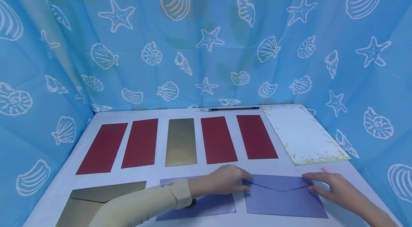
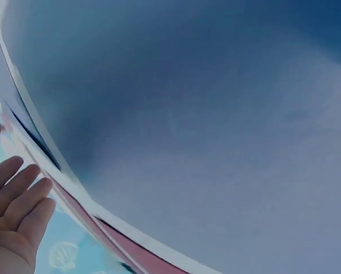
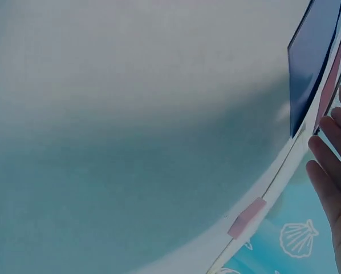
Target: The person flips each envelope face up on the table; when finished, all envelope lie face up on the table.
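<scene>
A purple envelope (image 1: 284,203) lies flat with its pointed flap up, at the front right of the table. My left hand (image 1: 226,179) is at its upper left corner, fingertips right at the edge. At the opposite corner is my right hand (image 1: 336,187), with thumb and forefinger extended along the edge. Both wrist views show fairly straight, slightly bent fingers. Under my left forearm lies a second purple envelope (image 1: 206,208), partly covered by the hand and sleeve. A pink block (image 3: 247,218) rests just beyond my right hand, mostly hidden behind it in the head view.
Behind the hands stand out several red envelopes (image 1: 219,140) in a row with one gold envelope (image 1: 181,143). Another gold envelope (image 1: 85,203) is at front left, partly under the sleeve. A writing brush (image 1: 233,109) and flower-bordered paper (image 1: 300,136) lie farther back, before a blue curtain (image 1: 199,66).
</scene>
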Demonstrator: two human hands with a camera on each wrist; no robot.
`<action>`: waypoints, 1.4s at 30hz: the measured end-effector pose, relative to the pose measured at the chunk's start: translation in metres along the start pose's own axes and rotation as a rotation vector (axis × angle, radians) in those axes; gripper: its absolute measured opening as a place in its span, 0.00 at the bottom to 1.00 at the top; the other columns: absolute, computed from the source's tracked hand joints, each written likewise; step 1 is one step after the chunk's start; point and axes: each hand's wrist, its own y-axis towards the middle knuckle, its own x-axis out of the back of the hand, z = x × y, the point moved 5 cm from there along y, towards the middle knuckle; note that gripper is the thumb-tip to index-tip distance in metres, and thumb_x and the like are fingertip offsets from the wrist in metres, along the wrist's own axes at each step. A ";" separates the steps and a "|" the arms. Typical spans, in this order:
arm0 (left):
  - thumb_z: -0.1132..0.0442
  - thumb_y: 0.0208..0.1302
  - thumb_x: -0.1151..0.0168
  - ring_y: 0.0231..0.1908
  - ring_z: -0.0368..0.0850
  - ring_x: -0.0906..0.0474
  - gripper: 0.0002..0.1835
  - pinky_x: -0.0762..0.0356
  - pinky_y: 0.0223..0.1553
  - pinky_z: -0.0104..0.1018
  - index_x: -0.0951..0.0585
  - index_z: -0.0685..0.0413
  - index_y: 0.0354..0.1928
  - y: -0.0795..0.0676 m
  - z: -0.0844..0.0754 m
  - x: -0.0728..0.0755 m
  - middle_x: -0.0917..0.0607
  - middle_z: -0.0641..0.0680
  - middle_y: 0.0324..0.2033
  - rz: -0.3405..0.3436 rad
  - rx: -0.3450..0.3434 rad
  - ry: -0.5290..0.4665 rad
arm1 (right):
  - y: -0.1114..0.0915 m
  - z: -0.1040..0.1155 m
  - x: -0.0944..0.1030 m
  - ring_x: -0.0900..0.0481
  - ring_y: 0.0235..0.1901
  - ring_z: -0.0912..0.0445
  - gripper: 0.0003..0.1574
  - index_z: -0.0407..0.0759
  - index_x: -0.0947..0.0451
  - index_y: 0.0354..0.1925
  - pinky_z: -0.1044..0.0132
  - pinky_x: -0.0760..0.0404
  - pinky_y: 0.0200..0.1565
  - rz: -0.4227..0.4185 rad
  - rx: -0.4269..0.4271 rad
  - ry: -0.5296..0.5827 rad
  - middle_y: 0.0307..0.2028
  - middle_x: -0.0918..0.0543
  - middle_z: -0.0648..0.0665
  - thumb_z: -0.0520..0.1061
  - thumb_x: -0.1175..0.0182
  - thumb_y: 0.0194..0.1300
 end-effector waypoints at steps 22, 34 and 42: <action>0.51 0.68 0.40 0.54 0.29 0.25 0.22 0.31 0.52 0.19 0.21 0.52 0.59 -0.024 -0.039 -0.009 0.18 0.44 0.53 0.157 -0.132 0.030 | -0.009 0.006 -0.012 0.19 0.49 0.61 0.22 0.45 0.16 0.50 0.69 0.18 0.40 0.112 0.008 0.063 0.45 0.14 0.48 0.53 0.32 0.59; 0.54 0.68 0.39 0.52 0.27 0.24 0.20 0.31 0.51 0.17 0.21 0.55 0.58 -0.022 -0.033 -0.003 0.17 0.45 0.51 0.129 -0.176 0.004 | -0.003 0.007 -0.003 0.18 0.46 0.63 0.21 0.42 0.16 0.47 0.75 0.20 0.38 0.052 0.060 0.064 0.42 0.13 0.48 0.48 0.29 0.56; 0.52 0.66 0.38 0.53 0.30 0.24 0.23 0.30 0.51 0.19 0.21 0.54 0.59 -0.013 -0.020 0.006 0.17 0.46 0.51 0.038 -0.125 0.036 | 0.021 0.005 0.015 0.16 0.44 0.54 0.23 0.41 0.16 0.47 0.68 0.17 0.37 -0.004 0.017 -0.012 0.43 0.14 0.45 0.40 0.26 0.49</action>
